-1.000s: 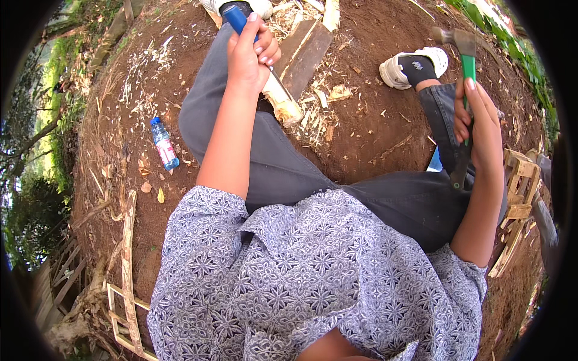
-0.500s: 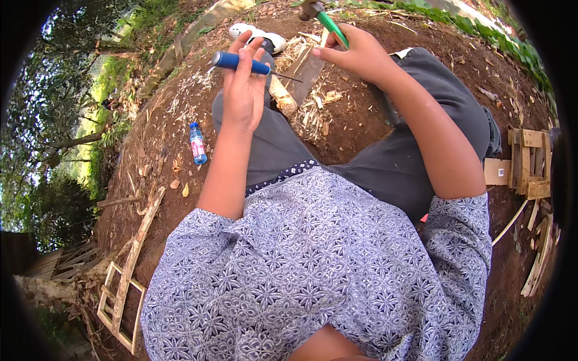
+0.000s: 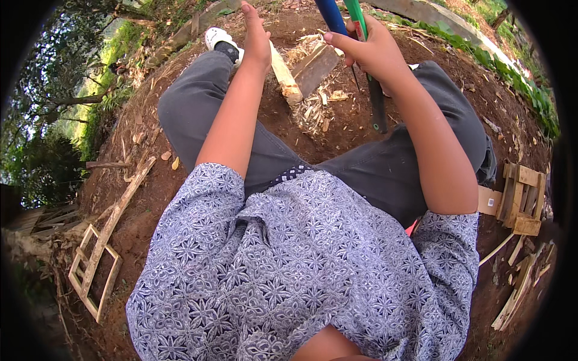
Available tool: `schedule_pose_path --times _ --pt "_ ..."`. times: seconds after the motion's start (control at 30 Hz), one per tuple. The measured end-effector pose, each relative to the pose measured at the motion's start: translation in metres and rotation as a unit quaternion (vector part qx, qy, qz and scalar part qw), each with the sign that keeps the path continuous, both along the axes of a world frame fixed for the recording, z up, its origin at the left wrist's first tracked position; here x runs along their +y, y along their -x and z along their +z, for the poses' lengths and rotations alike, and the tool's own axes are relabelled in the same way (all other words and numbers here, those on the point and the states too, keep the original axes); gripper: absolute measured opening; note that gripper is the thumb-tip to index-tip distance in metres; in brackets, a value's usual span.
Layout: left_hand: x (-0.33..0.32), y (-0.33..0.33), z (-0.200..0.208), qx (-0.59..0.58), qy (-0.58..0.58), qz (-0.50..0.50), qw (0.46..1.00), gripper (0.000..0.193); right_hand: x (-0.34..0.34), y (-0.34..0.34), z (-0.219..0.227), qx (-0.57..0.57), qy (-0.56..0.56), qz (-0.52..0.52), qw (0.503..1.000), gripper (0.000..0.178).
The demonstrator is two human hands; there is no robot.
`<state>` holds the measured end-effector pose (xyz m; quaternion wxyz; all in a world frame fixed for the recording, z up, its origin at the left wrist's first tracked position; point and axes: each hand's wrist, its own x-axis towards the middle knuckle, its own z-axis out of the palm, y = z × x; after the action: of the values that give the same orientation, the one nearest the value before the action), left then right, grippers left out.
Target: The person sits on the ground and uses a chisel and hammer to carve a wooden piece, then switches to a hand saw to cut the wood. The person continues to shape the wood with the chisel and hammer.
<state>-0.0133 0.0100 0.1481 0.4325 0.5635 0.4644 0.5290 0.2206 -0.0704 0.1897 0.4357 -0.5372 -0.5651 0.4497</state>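
My right hand (image 3: 382,54) grips a hammer with a green handle (image 3: 356,18) and black lower grip; its head is out of view. The same hand also holds a blue-handled screwdriver (image 3: 330,14), its thin metal shaft pointing down toward the ground. My left hand (image 3: 257,42) is raised at the top, holding nothing, with its fingers stretched out. Below and between the hands lie a pale split stick of wood (image 3: 285,75) and a flat brown wooden board (image 3: 317,71) among wood shavings (image 3: 314,116).
My bent legs in grey trousers (image 3: 198,102) frame the brown soil. At the left lies a small wooden frame (image 3: 112,274) with a long strip across it. A slatted wooden piece (image 3: 522,195), cardboard (image 3: 487,200) and loose wood strips (image 3: 518,292) lie at the right.
The screwdriver has passed from my left hand to my right, alongside the hammer. My left knee has swung outward, and the blue bottle no longer shows.
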Motion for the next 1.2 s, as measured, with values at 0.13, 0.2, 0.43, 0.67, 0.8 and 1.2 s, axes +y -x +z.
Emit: schedule_pose_path --times 0.13,0.2,0.43,0.67,0.8,1.2 --pt "0.055 0.09 -0.175 0.283 0.323 0.163 0.888 0.106 0.008 -0.005 -0.018 0.05 0.015 -0.04 0.998 0.048" --pt "0.04 0.065 -0.195 0.291 0.456 0.087 0.837 0.104 0.011 -0.019 -0.023 0.031 0.046 -0.082 0.995 0.046" --pt "0.024 0.082 -0.248 0.244 0.538 -0.021 0.807 0.081 0.014 -0.006 -0.009 0.003 0.143 -0.065 0.988 0.049" --pt "0.026 0.088 -0.221 0.157 0.562 -0.091 0.807 0.046 0.007 0.011 -0.01 -0.013 0.152 -0.029 0.988 0.044" --pt "0.017 0.098 -0.217 0.06 0.558 -0.064 0.825 0.039 0.004 0.014 -0.011 -0.013 0.147 -0.016 0.989 0.044" --pt "0.004 0.105 -0.223 0.047 0.543 0.008 0.838 0.032 0.008 0.015 -0.023 -0.03 0.152 -0.028 0.987 0.045"
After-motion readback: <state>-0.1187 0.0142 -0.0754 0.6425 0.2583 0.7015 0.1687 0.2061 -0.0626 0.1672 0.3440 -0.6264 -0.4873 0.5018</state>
